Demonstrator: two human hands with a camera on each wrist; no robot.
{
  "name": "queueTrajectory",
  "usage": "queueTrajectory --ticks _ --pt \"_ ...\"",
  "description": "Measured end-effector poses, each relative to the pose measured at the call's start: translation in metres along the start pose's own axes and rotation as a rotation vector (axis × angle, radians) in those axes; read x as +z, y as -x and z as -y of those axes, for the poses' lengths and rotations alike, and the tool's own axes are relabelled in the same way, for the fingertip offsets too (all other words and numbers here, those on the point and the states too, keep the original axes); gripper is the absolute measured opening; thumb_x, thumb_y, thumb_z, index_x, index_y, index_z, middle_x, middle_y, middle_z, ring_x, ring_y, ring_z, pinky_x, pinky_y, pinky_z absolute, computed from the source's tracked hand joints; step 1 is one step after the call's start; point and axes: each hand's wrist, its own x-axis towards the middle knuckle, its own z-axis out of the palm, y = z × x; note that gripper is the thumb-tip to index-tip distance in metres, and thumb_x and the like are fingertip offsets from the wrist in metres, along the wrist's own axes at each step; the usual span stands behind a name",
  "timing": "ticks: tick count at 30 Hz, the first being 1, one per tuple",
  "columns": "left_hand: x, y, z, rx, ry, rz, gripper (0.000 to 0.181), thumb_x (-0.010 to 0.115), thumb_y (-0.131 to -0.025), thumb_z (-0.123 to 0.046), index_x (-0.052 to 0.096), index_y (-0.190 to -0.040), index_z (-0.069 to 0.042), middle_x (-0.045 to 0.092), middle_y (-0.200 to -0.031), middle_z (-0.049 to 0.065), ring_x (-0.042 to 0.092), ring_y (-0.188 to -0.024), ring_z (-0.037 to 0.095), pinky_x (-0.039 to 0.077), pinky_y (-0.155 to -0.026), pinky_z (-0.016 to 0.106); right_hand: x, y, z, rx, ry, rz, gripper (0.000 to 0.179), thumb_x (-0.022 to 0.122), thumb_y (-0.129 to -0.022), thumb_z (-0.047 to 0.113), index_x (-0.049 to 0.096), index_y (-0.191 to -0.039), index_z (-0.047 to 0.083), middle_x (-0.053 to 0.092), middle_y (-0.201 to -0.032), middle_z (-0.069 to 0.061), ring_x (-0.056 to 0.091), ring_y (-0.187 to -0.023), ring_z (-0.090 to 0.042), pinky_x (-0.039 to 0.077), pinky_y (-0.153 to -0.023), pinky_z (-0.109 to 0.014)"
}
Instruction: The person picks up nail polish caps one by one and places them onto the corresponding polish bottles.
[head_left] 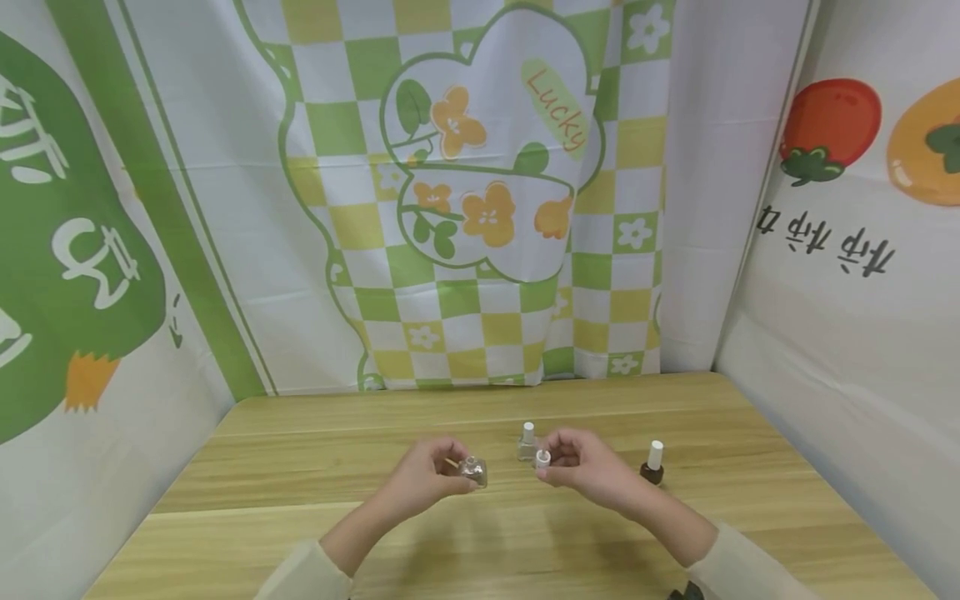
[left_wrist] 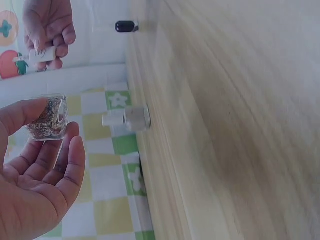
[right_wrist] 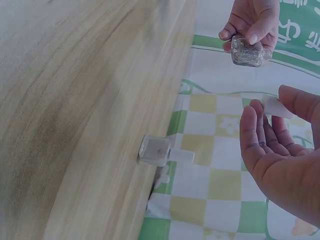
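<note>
In the head view my left hand (head_left: 427, 475) pinches a small nail polish bottle (head_left: 474, 472) above the table. Its clear glass holds silvery glitter (left_wrist: 47, 117), and its neck is uncapped. To the right, my right hand (head_left: 585, 467) holds a white nail polish cap (head_left: 542, 458) between thumb and fingers, apart from the bottle. The right wrist view shows the same white cap (right_wrist: 276, 107) in the fingertips. Just behind the right hand a clear nail polish bottle (head_left: 527, 446) with a white cap stands upright on the table.
A dark nail polish bottle (head_left: 652, 472) with a white cap stands right of my right forearm. Part of a black object (head_left: 686, 592) shows at the bottom edge, by the right sleeve. A checkered cloth (head_left: 480, 317) hangs behind the wooden table (head_left: 300, 467), with printed cloths at both sides.
</note>
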Motion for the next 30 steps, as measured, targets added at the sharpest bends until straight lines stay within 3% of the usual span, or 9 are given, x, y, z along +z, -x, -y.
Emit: queueTrajectory --ticks 5,23,30 --pt "0.007 0.004 -0.005 0.01 0.001 0.011 0.027 0.077 -0.082 -0.009 0.063 -0.103 -0.001 0.066 -0.095 0.006 0.063 -0.083 0.02 0.055 -0.07 0.03 0.0 0.005 0.001 -0.029 0.022 -0.008 0.024 0.07 -0.089 0.013 0.058 -0.105 -0.002 0.063 -0.097 -0.009 0.061 -0.092 -0.023 0.053 -0.08 -0.029" --pt "0.026 0.014 -0.013 0.036 0.025 0.016 0.023 0.076 -0.081 -0.008 0.064 -0.1 -0.004 0.067 -0.093 0.004 0.064 -0.084 0.021 0.055 -0.072 0.029 -0.001 0.017 0.006 -0.115 0.125 -0.018 0.022 0.07 -0.09 0.016 0.063 -0.105 0.003 0.064 -0.094 -0.006 0.06 -0.087 -0.023 0.053 -0.074 -0.03" --pt "0.031 0.017 -0.015 0.042 0.047 0.008 0.024 0.077 -0.08 -0.009 0.064 -0.1 -0.004 0.067 -0.092 0.004 0.063 -0.083 0.021 0.054 -0.069 0.028 0.002 0.019 0.008 -0.176 0.205 -0.017 0.015 0.071 -0.089 0.019 0.065 -0.101 0.012 0.064 -0.089 0.0 0.06 -0.083 -0.018 0.054 -0.07 -0.031"
